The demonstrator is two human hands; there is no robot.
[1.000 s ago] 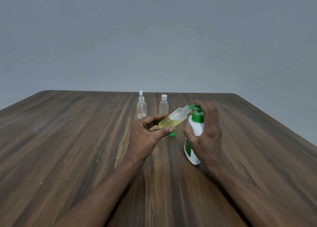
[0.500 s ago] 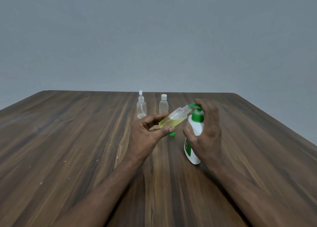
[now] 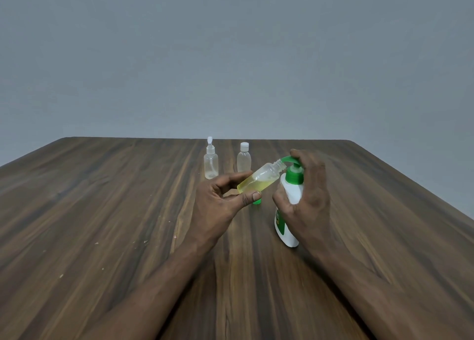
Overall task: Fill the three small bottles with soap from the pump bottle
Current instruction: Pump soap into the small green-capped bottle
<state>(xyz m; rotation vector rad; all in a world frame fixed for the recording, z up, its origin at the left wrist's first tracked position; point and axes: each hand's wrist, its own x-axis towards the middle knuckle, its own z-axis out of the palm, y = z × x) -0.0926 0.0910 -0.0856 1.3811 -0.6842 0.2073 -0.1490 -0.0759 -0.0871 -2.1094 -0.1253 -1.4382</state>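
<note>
Filling the first small bottle (image 3: 259, 178) was the step in hand: the left hand (image 3: 220, 206) pinched it between thumb and fingers, tilted with its open neck at the green spout (image 3: 287, 159), yellow soap pooled in its lower part. The right hand (image 3: 305, 196) wrapped the pump bottle (image 3: 289, 216), which stood right of the table's (image 3: 102, 211) middle, fingers curled over the pump head and thumb against the body. By my judgement the bottle was about half full, so the next move called for more presses with neck and spout kept aligned. Two clear bottles, one with a spray top (image 3: 211, 161) and one with a white cap (image 3: 244, 157), stood capped near the far edge, seemingly empty. A green cap (image 3: 257, 201) lay just beneath the left thumb. Nothing blocked the work.
</note>
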